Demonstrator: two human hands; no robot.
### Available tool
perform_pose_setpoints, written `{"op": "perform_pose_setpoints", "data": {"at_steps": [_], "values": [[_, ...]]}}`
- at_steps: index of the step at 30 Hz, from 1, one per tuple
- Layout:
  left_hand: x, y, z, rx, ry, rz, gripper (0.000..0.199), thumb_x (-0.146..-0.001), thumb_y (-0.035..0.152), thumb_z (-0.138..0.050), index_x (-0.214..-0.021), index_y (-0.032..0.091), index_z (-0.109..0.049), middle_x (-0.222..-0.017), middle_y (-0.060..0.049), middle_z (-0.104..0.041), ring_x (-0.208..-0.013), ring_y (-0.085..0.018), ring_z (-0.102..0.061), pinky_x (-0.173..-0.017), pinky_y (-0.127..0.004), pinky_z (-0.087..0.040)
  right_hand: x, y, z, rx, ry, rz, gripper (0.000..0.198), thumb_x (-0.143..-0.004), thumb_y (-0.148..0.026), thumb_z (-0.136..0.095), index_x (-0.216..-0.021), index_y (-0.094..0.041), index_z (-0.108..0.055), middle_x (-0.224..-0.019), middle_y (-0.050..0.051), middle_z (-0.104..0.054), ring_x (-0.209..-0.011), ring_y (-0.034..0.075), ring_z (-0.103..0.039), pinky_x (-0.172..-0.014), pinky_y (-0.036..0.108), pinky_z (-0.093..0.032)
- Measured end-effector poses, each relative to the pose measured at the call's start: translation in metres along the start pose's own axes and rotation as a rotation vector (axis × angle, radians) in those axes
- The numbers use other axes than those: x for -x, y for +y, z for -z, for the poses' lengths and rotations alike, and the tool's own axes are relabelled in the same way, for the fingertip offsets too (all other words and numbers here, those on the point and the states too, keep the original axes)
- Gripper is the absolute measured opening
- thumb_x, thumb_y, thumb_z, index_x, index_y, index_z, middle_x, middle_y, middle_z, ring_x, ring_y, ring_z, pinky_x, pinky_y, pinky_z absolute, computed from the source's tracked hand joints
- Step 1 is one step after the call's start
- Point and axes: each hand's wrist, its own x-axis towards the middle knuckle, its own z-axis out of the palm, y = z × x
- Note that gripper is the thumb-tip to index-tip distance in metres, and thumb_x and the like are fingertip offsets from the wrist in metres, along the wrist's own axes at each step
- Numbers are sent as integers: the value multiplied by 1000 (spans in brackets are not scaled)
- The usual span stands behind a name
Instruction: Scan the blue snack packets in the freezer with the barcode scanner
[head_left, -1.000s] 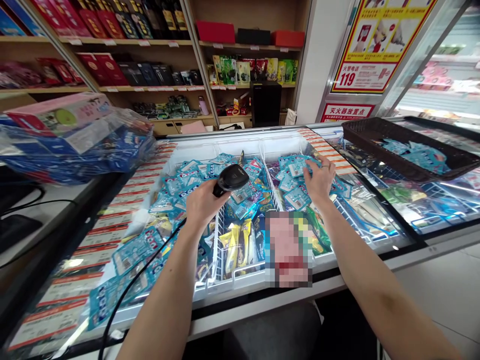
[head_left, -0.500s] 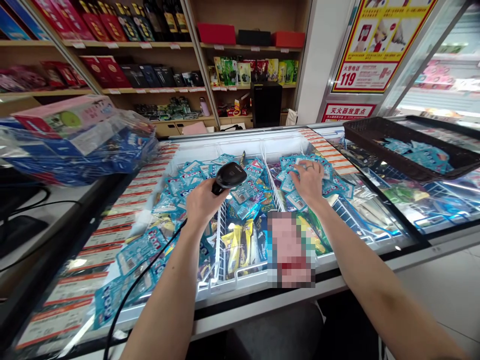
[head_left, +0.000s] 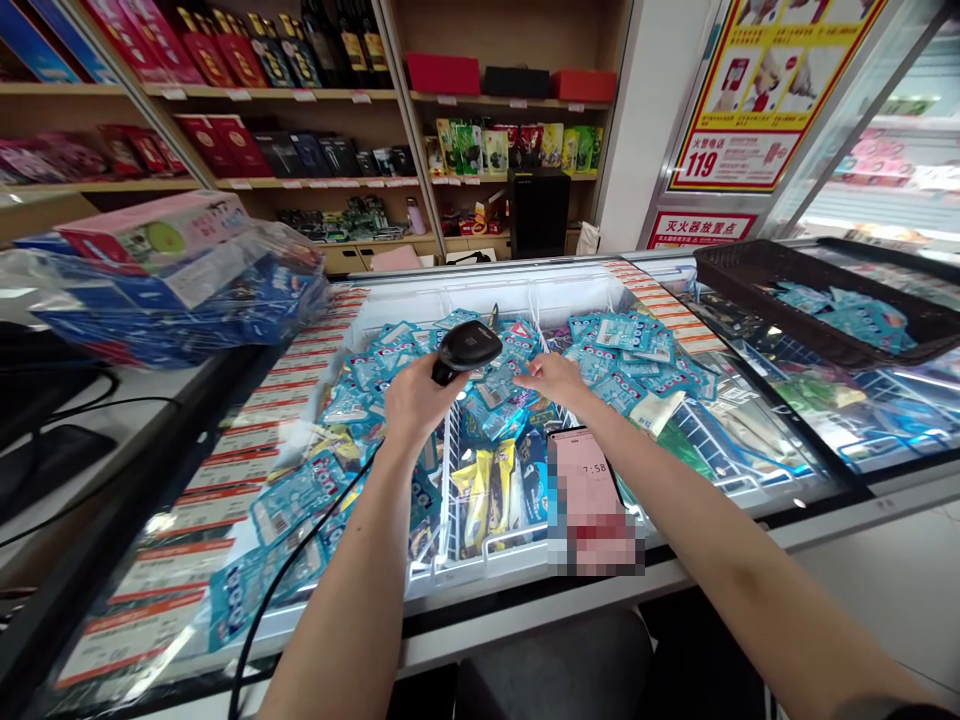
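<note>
My left hand (head_left: 414,402) is wrapped round the handle of a black barcode scanner (head_left: 469,346), its head over the chest freezer and its cable (head_left: 289,560) trailing toward me. Just right of the scanner, my right hand (head_left: 559,380) hovers above small blue packets (head_left: 495,383), fingers partly stretched to the left with nothing visible in them. More blue packets lie in a loose pile (head_left: 630,350) to its right and in another pile (head_left: 382,355) left of the scanner. Whether my right fingertips touch a packet, I cannot tell.
A phone (head_left: 589,480), partly blurred out, lies at the freezer's front edge. At right, a dark basket (head_left: 810,335) holds blue packets. Plastic-wrapped boxes (head_left: 180,290) stand at left. Wire baskets below hold yellow ice-cream packs (head_left: 480,500). Price tags (head_left: 277,400) line the glass.
My right hand has moved left from the right-hand packet pile to beside the scanner. The scanner stays in my left hand, and the whole view has shifted slightly.
</note>
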Motion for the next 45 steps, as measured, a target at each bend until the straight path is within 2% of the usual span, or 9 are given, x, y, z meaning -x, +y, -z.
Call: {"op": "perform_pose_setpoints", "data": {"at_steps": [2, 5, 7, 10, 18, 28, 45], "values": [[0, -1, 0, 14, 0, 2, 48, -78, 63, -50, -93, 21, -68, -86, -9, -71, -80, -26, -64, -58, -28, -37, 2, 13, 6, -235, 34, -15, 31, -71, -48, -70, -68, -21, -57, -70, 2, -64, -71, 24, -66, -69, 38, -50], [1, 0, 1, 41, -10, -16, 49, -76, 64, -51, -93, 21, -68, -84, -8, -71, -75, -25, -63, -56, -27, -35, 7, 35, 21, -652, 161, -110, 37, -67, -54, -70, -74, -23, -52, -56, -3, -57, -51, 21, -62, -50, 35, -50], [2, 3, 2, 68, -33, -37, 50, -76, 64, -51, -94, 21, -68, -83, -8, -71, -73, -23, -62, -55, -27, -34, 10, 45, 31, -825, 240, -128, 41, -63, -55, -73, -76, -24, -49, -53, -4, -56, -50, 22, -63, -46, 35, -52], [5, 8, 3, 93, -79, -70, 49, -75, 64, -51, -90, 20, -68, -81, -7, -70, -71, -22, -61, -54, -26, -33, 11, 53, 41, -945, 328, -129, 45, -59, -54, -77, -77, -25, -47, -52, -5, -56, -53, 23, -65, -50, 38, -56], [10, 11, -1, 103, -123, -149, 45, -76, 60, -52, -91, 20, -67, -82, -6, -70, -74, -21, -61, -56, -25, -36, 7, 55, 39, -952, 312, -99, 44, -63, -51, -73, -85, -26, -45, -52, -8, -50, -55, 23, -66, -55, 41, -57], [9, 12, -4, 23, -142, -159, 44, -77, 57, -53, -96, 20, -68, -89, -7, -71, -76, -23, -63, -55, -26, -34, 3, 58, 38, -924, 303, -64, 45, -65, -54, -71, -86, -26, -42, -53, -9, -51, -53, 22, -66, -55, 38, -57], [10, 16, -4, 40, -172, -209, 42, -77, 59, -53, -87, 19, -65, -83, -6, -69, -72, -22, -62, -54, -26, -32, 7, 52, 27, -878, 265, -25, 38, -72, -49, -67, -86, -26, -41, -56, -7, -55, -59, 26, -70, -52, 38, -56]]}}
